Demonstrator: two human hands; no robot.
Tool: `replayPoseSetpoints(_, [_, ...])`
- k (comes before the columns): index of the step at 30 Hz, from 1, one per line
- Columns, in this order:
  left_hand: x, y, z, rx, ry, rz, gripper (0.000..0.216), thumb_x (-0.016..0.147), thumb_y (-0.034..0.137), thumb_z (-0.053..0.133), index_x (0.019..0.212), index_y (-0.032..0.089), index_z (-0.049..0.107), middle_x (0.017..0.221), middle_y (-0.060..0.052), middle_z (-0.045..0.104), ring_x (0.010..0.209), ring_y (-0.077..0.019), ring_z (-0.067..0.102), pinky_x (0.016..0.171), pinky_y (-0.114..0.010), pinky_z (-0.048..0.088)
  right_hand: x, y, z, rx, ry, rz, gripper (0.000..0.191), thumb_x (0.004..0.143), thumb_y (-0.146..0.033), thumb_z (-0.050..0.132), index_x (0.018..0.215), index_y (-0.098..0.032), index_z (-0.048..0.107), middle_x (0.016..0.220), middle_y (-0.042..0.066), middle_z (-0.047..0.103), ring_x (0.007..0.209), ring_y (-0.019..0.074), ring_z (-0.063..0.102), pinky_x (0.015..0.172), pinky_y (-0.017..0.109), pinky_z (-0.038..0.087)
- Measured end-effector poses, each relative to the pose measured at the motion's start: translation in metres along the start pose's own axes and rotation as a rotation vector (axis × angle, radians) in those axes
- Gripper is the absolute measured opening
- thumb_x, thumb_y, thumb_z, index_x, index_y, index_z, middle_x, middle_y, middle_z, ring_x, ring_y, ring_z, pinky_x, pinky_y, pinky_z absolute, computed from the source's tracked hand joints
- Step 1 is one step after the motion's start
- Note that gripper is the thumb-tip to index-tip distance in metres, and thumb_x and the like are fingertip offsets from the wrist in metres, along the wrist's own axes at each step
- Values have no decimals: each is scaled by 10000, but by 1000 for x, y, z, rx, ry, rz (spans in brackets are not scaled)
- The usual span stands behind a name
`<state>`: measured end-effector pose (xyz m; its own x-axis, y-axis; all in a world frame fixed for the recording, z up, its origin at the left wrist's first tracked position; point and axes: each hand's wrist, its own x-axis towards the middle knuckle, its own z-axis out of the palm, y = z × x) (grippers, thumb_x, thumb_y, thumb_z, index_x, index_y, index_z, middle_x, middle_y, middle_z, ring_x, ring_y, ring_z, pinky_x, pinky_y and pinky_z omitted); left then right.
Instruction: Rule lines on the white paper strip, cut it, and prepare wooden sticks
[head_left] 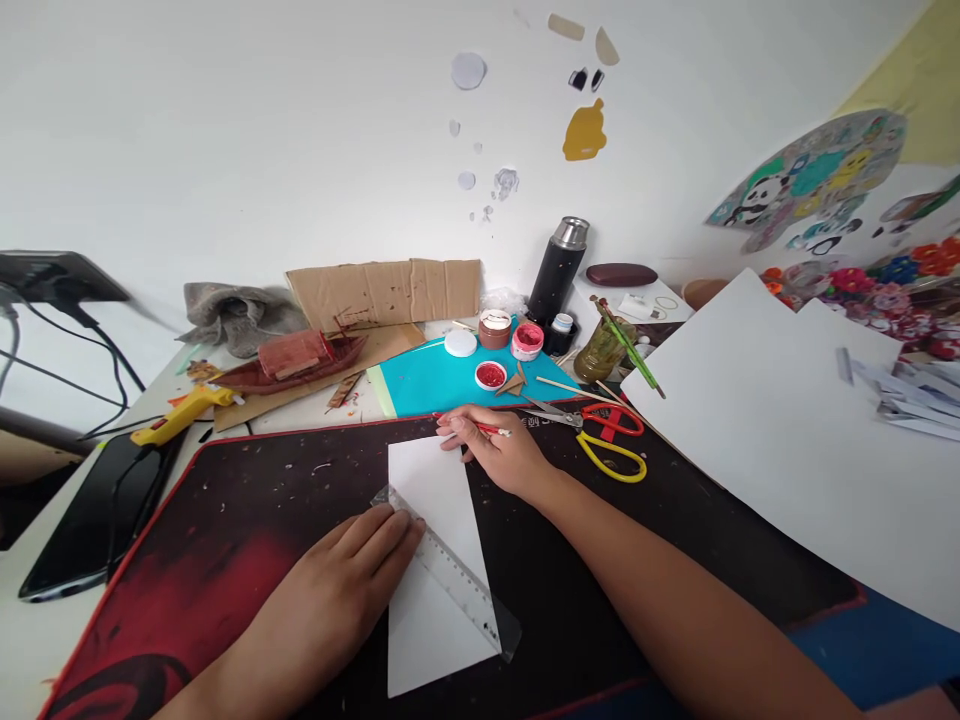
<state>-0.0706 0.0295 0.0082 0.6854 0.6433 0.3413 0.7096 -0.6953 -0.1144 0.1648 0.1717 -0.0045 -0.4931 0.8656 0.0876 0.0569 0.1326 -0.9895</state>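
Note:
A white sheet of paper (pixel 427 640) lies on the dark desk mat in front of me. Across it, slanting down to the right, rests a clear plastic ruler (pixel 457 582). My left hand (pixel 364 560) presses on the ruler's upper left end, fingers together. At the paper's top edge, my right hand (pixel 499 450) pinches a red pencil (pixel 487 428), whose tip is partly hidden by the fingers. Right of that hand lie scissors (pixel 611 455) with red and yellow handles, their blades close to the right wrist.
Behind the mat stand paint jars (pixel 527 341), a black thermos (pixel 556 270) and a jar of brushes (pixel 600 350). A model boat (pixel 296 362) and a yellow glue gun (pixel 180 415) are on the left, near a black phone (pixel 90 530). Large white sheets (pixel 795 430) cover the right side.

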Motion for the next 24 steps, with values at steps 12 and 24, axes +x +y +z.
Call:
replayPoseSetpoints(12, [1, -5, 1, -66, 59, -49, 343, 1113, 191, 472, 1335, 157, 730, 1326, -94, 793, 1200, -278, 752, 957, -422, 661, 0, 1, 0, 9, 11, 30, 515, 1061, -672, 553, 1111, -197, 748, 1098, 125, 834, 938, 235, 845, 626, 241, 613])
replayPoseSetpoints(24, [-4, -19, 10, -170, 75, -205, 387, 1106, 322, 548, 1435, 175, 689, 1490, -92, 716, 1373, -273, 684, 1114, -412, 616, -1, -2, 1, -10, 24, 43, 499, 1056, -659, 570, 1099, -194, 745, 1150, 134, 833, 960, 252, 847, 638, 268, 624])
